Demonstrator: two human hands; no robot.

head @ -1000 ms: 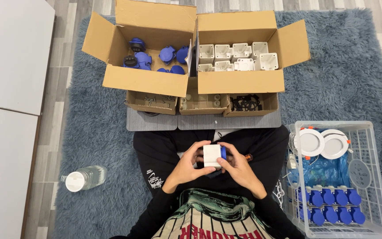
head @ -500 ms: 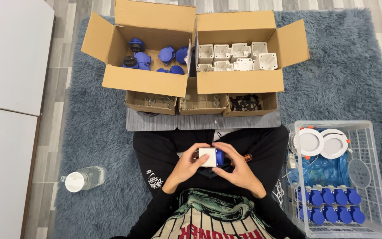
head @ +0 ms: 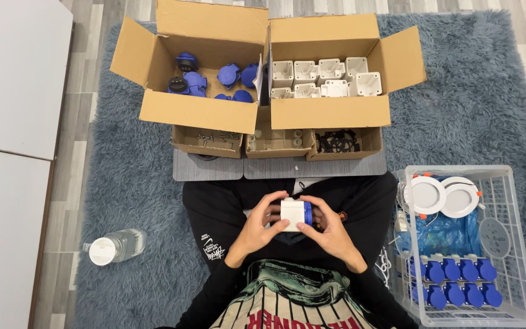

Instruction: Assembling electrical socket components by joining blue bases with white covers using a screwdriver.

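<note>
- The left hand [head: 257, 228] and the right hand [head: 330, 228] both close around a small white plastic box with a blue socket part on its right side [head: 295, 214], held over the person's lap just below the grey board [head: 278, 166].
- The left fingers [head: 273, 205] wrap the box's left and top edges; the right fingers [head: 316, 207] curl over the blue part.
- On the grey board sit three shallow cardboard trays of small parts [head: 275, 141].
- Beyond the board stand two open cardboard cartons: the left-hand one [head: 199, 109] holds blue socket covers [head: 195, 82], the right-hand one [head: 330, 113] holds white square housings [head: 327, 76].
- Right of the board, well apart, a clear plastic crate [head: 522, 244] holds round white lamps [head: 442, 195] and rows of blue sockets [head: 455, 283].
- Left of the board, well apart, a clear plastic bottle with a white cap [head: 114, 247] lies on the shaggy blue-grey rug [head: 129, 176].
</note>
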